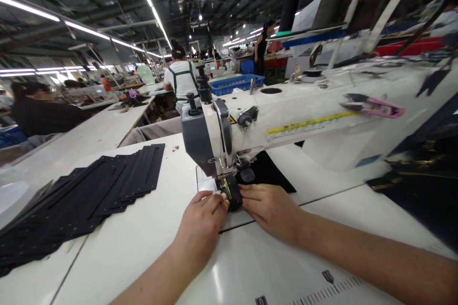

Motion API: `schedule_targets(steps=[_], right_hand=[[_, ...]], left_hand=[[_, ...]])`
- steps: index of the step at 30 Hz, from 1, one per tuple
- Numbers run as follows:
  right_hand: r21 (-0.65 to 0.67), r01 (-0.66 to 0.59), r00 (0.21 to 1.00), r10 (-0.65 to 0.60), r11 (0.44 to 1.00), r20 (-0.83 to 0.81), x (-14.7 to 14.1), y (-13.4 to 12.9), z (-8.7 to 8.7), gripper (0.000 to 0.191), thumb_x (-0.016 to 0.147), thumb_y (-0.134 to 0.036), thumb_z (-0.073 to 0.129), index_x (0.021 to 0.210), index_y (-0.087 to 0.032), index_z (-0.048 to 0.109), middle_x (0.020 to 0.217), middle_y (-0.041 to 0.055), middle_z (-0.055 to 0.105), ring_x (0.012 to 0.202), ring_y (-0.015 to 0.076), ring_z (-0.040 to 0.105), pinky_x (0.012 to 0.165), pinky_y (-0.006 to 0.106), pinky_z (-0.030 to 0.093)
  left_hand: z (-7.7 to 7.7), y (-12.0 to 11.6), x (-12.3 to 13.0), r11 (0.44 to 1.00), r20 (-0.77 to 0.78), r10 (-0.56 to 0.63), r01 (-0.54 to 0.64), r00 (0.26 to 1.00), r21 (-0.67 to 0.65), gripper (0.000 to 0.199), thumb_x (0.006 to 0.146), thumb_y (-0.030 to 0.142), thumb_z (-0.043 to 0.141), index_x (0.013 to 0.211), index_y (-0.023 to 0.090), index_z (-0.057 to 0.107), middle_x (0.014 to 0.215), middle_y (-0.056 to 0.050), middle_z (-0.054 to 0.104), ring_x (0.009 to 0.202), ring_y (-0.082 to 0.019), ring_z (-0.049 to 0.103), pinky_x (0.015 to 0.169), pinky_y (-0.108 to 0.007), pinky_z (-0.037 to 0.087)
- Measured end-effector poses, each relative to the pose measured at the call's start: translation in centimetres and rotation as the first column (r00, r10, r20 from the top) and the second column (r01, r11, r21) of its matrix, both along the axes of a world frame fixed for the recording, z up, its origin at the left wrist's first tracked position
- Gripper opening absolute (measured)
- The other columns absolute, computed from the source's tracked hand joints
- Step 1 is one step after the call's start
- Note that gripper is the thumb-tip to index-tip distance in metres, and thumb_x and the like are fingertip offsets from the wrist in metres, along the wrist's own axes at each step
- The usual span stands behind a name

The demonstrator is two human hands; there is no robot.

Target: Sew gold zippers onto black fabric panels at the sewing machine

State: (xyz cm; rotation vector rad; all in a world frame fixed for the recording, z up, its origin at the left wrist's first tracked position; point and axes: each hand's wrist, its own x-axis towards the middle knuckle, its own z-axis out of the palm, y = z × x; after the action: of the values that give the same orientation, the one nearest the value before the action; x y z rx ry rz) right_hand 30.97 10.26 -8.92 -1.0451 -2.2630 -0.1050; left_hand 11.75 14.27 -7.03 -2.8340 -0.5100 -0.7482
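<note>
A white and dark grey sewing machine (pixel 198 138) stands over the white table (pixel 143 243). Under its presser foot lies a black piece (pixel 234 196) with a yellow strip on top. My left hand (pixel 205 219) is at the left edge of this piece, its fingers bent and pressed together. On the other side my right hand (pixel 270 209) lies low with its fingers together, their tips touching the piece's right edge. A flat black sheet (pixel 274 171) rests behind the needle area. What the left fingertips pinch is too small to make out.
Overlapping black panels (pixel 118 183) cover the table's left side. Pink-handled snips (pixel 379 106) and a yellow tape measure (pixel 307 124) are on the machine arm. Dark material (pixel 422 190) lies at the right. Behind are a blue basket (pixel 236 85) and several people.
</note>
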Motion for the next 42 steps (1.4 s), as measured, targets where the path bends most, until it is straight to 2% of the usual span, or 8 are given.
schedule_targets(steps=[3, 7, 10, 15, 29, 32, 37, 42], right_hand=[[-0.020, 0.022, 0.999, -0.023, 1.000, -0.030, -0.1, 0.2, 0.0, 0.020, 0.085, -0.011, 0.045, 0.089, -0.015, 0.064, 0.095, 0.0078, 0.065, 0.092, 0.0199, 0.056, 0.081, 0.033, 0.047], [-0.058, 0.101, 0.995, -0.102, 0.993, -0.015, -0.6, -0.3, 0.6, 0.023, 0.083, -0.017, 0.050, 0.104, -0.017, 0.060, 0.100, 0.0088, 0.060, 0.084, 0.0215, 0.051, 0.075, 0.037, 0.044], [-0.096, 0.117, 0.993, -0.113, 0.988, 0.042, -0.9, -0.7, 0.9, 0.020, 0.083, -0.017, 0.050, 0.099, -0.019, 0.061, 0.096, 0.0086, 0.056, 0.081, 0.0213, 0.047, 0.071, 0.037, 0.042], [-0.114, 0.113, 0.993, -0.108, 0.987, 0.051, -1.0, -1.0, 0.8, 0.016, 0.083, -0.017, 0.048, 0.086, -0.018, 0.063, 0.093, 0.0081, 0.054, 0.082, 0.0203, 0.046, 0.072, 0.035, 0.038], [-0.102, 0.077, 0.997, -0.078, 0.992, -0.011, -0.3, 0.5, 0.9, 0.017, 0.082, -0.016, 0.048, 0.092, -0.018, 0.062, 0.100, 0.0086, 0.056, 0.089, 0.0223, 0.049, 0.074, 0.038, 0.040], [-0.040, 0.111, 0.993, -0.112, 0.993, -0.037, -0.4, 0.5, 0.8, 0.017, 0.083, -0.016, 0.047, 0.088, -0.016, 0.063, 0.097, 0.0096, 0.058, 0.086, 0.0214, 0.052, 0.072, 0.036, 0.043], [0.257, 0.182, 0.983, -0.172, 0.949, -0.058, -1.2, 0.4, 1.0, 0.022, 0.089, -0.017, 0.042, 0.091, -0.010, 0.063, 0.089, 0.0100, 0.064, 0.083, 0.0209, 0.057, 0.078, 0.036, 0.047], [0.149, 0.125, 0.986, -0.139, 0.981, 0.089, -1.7, 1.2, 0.9, 0.029, 0.092, -0.012, 0.034, 0.093, -0.008, 0.062, 0.095, 0.0113, 0.066, 0.081, 0.0178, 0.063, 0.073, 0.029, 0.052]], left_hand=[[-0.1, 0.3, -0.1, 0.998, 0.030, 0.014, -0.013, 0.999, -0.054, 0.024, 0.087, 0.011, 0.037, 0.094, 0.013, 0.060, 0.086, -0.009, 0.063, 0.080, -0.020, 0.060, 0.076, -0.037, 0.052], [-0.3, 0.3, -0.5, 0.981, 0.094, 0.057, -0.038, 0.994, -0.192, 0.025, 0.084, 0.010, 0.040, 0.097, 0.016, 0.061, 0.089, -0.007, 0.063, 0.084, -0.020, 0.057, 0.074, -0.034, 0.052], [-0.5, 0.2, -0.6, 0.968, 0.142, 0.088, -0.051, 0.986, -0.246, 0.025, 0.084, 0.010, 0.040, 0.098, 0.017, 0.060, 0.090, -0.007, 0.062, 0.084, -0.020, 0.057, 0.073, -0.033, 0.052], [-0.7, 0.2, -0.6, 0.985, 0.085, 0.049, -0.034, 0.995, -0.171, 0.024, 0.085, 0.011, 0.041, 0.100, 0.015, 0.059, 0.086, -0.007, 0.061, 0.082, -0.020, 0.057, 0.074, -0.036, 0.051], [-0.2, 1.2, 0.0, 0.991, -0.036, 0.085, -0.088, 0.996, -0.096, 0.015, 0.083, 0.008, 0.044, 0.091, 0.013, 0.056, 0.084, -0.008, 0.057, 0.082, -0.021, 0.056, 0.075, -0.036, 0.051], [-0.3, 1.5, 0.0, 0.994, -0.051, 0.086, -0.089, 0.995, -0.064, 0.014, 0.082, 0.009, 0.046, 0.091, 0.014, 0.056, 0.085, -0.008, 0.056, 0.083, -0.021, 0.056, 0.075, -0.036, 0.051], [-0.7, 1.5, -0.3, 0.997, -0.044, 0.071, -0.073, 0.996, -0.037, 0.020, 0.083, 0.008, 0.045, 0.099, 0.013, 0.056, 0.094, -0.011, 0.058, 0.090, -0.022, 0.056, 0.079, -0.037, 0.051], [-1.2, 1.6, -0.3, 0.994, 0.052, 0.069, -0.064, 0.996, -0.087, 0.017, 0.086, 0.012, 0.045, 0.096, 0.017, 0.058, 0.095, -0.008, 0.059, 0.094, -0.021, 0.055, 0.080, -0.035, 0.051]])
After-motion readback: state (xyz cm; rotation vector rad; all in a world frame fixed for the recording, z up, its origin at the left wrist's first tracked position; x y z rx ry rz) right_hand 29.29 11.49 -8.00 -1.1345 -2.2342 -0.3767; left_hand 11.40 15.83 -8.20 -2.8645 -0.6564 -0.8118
